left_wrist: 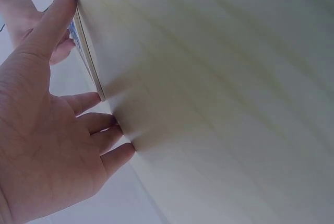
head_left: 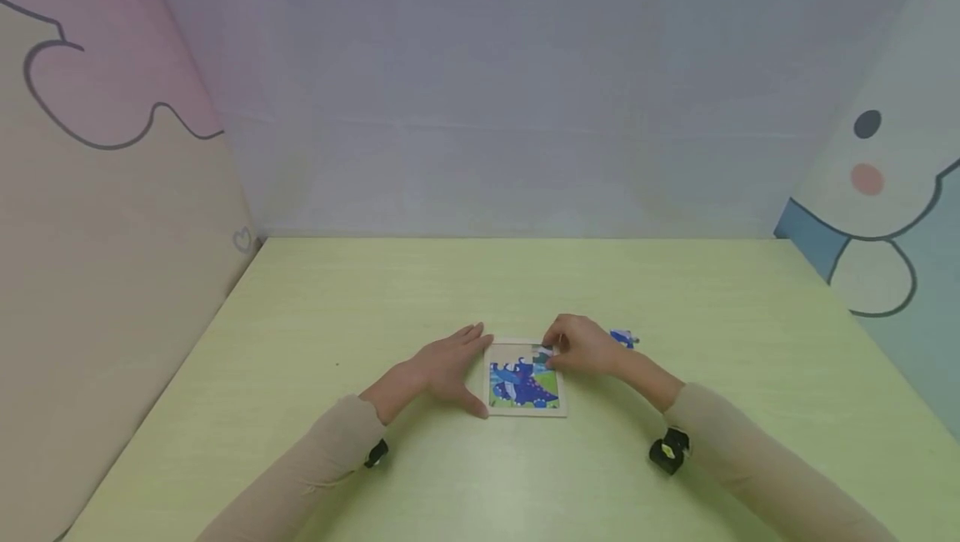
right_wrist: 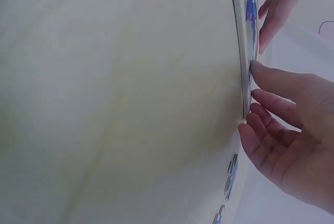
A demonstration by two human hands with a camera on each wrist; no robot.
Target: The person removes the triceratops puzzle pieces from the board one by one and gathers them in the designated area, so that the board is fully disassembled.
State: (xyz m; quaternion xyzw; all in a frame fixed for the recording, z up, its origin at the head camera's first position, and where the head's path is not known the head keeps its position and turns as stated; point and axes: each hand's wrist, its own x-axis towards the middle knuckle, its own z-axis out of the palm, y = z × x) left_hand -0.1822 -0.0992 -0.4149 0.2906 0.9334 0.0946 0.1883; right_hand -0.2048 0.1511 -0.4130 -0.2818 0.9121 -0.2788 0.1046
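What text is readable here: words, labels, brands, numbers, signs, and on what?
None readable.
Yellow mark on the black right-wrist device: too small to tell whether it's text.
Puzzle: blue creature picture, no lettering visible.
Side walls: drawings only, no lettering.

Right hand [right_wrist: 302, 151]: touching puzzle board [right_wrist: 240, 31].
Left hand [right_wrist: 283, 7]: resting along board's far side.
Loose pieces [right_wrist: 229, 177]: two lying nearby on table [right_wrist: 115, 98].
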